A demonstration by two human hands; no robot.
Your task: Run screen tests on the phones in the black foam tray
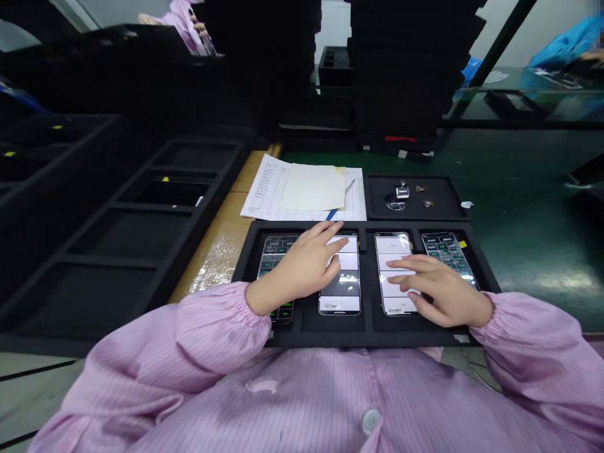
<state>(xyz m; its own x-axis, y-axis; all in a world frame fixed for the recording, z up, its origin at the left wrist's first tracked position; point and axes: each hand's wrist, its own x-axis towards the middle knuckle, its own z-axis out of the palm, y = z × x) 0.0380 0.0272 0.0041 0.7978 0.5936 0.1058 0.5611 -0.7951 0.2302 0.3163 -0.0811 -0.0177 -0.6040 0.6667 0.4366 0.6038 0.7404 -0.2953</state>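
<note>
In the near tray point(245, 251), left hand point(302, 267) and right hand point(438, 286) press spread fingers on two phones point(342, 289), gripping nothing.

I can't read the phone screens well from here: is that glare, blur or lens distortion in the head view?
Head view: overhead light glares off the two middle phones under the left hand and right hand, and off the green table; wide-angle distortion bends the foam tray edges; the tray stacks behind are dark, and far co-workers look soft.
</note>
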